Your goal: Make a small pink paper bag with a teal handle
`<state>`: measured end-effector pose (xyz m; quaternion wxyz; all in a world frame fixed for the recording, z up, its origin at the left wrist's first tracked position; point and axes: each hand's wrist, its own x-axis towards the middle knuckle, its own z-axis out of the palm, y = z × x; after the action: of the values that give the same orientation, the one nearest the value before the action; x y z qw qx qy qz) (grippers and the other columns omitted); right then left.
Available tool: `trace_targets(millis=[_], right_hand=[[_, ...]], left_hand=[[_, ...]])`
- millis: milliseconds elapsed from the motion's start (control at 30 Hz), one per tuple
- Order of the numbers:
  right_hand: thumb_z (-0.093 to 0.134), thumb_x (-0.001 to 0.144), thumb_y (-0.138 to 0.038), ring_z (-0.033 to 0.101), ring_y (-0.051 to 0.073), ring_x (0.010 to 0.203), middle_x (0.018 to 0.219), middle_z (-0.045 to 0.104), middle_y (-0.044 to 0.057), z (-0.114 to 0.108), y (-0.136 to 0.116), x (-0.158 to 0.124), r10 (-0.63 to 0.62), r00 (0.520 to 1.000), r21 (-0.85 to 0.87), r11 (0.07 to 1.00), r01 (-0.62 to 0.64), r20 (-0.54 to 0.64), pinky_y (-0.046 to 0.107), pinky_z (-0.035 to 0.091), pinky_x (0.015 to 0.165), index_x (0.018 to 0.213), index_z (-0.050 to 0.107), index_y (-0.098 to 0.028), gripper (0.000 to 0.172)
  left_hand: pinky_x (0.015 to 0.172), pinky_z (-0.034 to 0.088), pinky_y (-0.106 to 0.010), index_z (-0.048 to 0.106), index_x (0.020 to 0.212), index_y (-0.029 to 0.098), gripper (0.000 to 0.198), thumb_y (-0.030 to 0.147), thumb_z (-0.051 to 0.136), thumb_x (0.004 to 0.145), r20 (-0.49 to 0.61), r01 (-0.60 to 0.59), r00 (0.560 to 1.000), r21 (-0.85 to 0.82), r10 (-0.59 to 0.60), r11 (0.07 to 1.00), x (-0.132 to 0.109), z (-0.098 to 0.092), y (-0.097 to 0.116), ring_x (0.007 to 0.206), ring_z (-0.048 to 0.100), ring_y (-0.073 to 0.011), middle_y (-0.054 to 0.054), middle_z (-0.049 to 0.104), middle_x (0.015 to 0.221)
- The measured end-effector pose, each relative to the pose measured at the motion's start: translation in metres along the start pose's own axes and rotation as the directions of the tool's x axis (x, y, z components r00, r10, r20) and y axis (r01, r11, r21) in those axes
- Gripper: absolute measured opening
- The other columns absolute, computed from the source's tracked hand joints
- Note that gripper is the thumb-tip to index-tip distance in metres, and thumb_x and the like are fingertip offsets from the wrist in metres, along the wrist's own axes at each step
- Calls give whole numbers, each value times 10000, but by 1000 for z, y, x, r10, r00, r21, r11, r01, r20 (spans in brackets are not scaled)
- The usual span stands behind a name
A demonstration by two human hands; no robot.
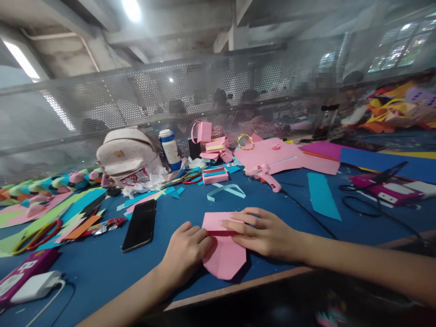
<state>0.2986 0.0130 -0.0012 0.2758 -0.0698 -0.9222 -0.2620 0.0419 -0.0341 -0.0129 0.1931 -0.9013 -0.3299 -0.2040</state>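
Observation:
A folded piece of pink paper (pixel 225 260) lies near the table's front edge. Its upper part (pixel 214 222) forms a raised box-like fold, and a wide flap with angled corners extends toward me. My left hand (pixel 187 247) grips the left side at the fold, fingers curled and thumb pressed against the paper. From the right, my right hand (pixel 260 232) holds the same piece, its fingers reaching across the upper fold. The right thumb is mostly hidden. Beyond the hands lies a light blue paper strip (pixel 226 191), bent into a loop.
A black phone (pixel 139 225) lies left of my hands. Behind are a pink glue gun (pixel 264 176) with a trailing cable, small pink paper boxes (pixel 215 175), a bottle (pixel 170 149) and a backpack (pixel 127 152). Scissors (pixel 37 236) and a power strip (pixel 27 274) are at left.

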Motion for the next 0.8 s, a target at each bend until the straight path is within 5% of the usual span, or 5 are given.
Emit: trace_targets(millis=[233, 367, 467, 600, 800], right_hand=[[534, 926, -148, 402, 242, 1326, 1402, 532, 44, 6, -7, 4, 169, 972, 76, 980, -183, 162, 393, 435, 989, 861, 686, -173, 167], [585, 883, -177, 461, 281, 1250, 1297, 599, 94, 5, -13, 9, 262, 946, 137, 947, -290, 192, 426, 463, 934, 967, 697, -147, 144], [545, 905, -144, 493, 270, 1190, 1214, 635, 114, 9, -15, 13, 285, 950, 88, 951, -297, 125, 405, 474, 876, 1043, 687, -113, 200], [508, 925, -121, 521, 253, 1096, 1145, 653, 105, 14, -17, 14, 244, 966, 28, 968, -248, 88, 384, 462, 825, 974, 700, -112, 198], [521, 905, -147, 535, 249, 1025, 1113, 650, 112, 7, -13, 14, 288, 934, 68, 949, -308, 209, 379, 453, 798, 951, 689, -123, 176]], left_hand=[[600, 243, -350, 618, 853, 197, 190, 187, 457, 953, -18, 33, 999, 12, -33, 999, 0, 1, 9, 604, 515, -171, -4, 630, 679], [583, 255, -339, 581, 850, 207, 164, 212, 460, 960, -45, 130, 990, -27, -131, 991, 3, 3, 10, 559, 522, -155, 22, 602, 626], [578, 289, -327, 546, 955, 187, 77, 164, 474, 939, -54, 170, 984, -1, -170, 985, 5, 4, 9, 546, 543, -151, 25, 607, 635], [582, 338, -313, 477, 1117, 153, 207, 146, 496, 911, -101, 158, 983, 42, -153, 987, 5, 3, 10, 547, 569, -154, 2, 660, 691], [602, 362, -299, 421, 1238, 137, 301, 122, 438, 938, -97, 95, 991, 65, -88, 993, 3, 0, 11, 555, 588, -144, -5, 678, 700]])
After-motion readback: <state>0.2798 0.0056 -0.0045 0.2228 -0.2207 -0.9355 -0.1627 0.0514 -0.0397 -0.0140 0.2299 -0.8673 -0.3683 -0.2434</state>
